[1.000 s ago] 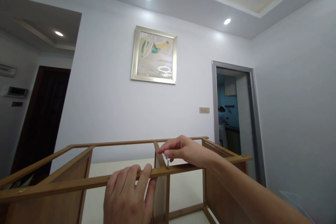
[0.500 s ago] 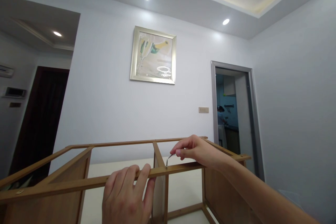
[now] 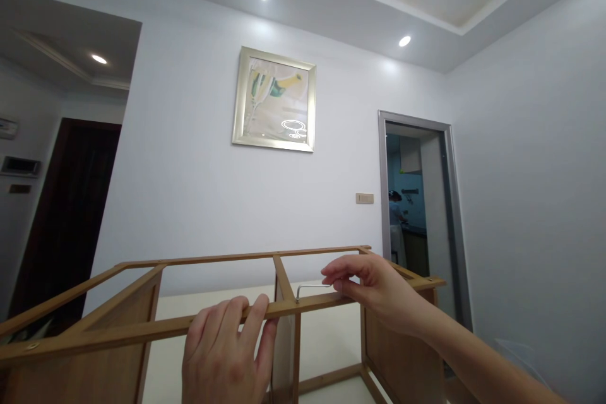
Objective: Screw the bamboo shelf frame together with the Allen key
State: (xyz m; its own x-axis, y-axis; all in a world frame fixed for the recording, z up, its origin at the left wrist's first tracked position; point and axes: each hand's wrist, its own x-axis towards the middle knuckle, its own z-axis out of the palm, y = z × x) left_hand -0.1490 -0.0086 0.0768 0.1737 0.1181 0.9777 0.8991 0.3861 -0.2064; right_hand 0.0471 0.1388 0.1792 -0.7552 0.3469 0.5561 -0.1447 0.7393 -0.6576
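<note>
A brown wooden frame (image 3: 142, 332) with side panels and a middle divider spans the lower part of the head view. My left hand (image 3: 227, 344) is wrapped over its front rail, left of the divider. An L-shaped hex key (image 3: 312, 286) stands with its short end in the rail where the divider meets it. Its long arm points right, and my right hand (image 3: 367, 284) pinches the far end between thumb and fingers. A screw hole (image 3: 32, 346) shows at the left end of the front rail.
Behind the frame is a white wall with a framed picture (image 3: 273, 100) and a switch plate (image 3: 364, 199). Through the doorway (image 3: 383, 189) at right, a person (image 3: 396, 218) stands in a kitchen. A dark door (image 3: 66, 202) is at far left.
My right hand has swung to the right and turned the hex key, whose long arm now points right along the rail. My left hand keeps its hold on the rail.
</note>
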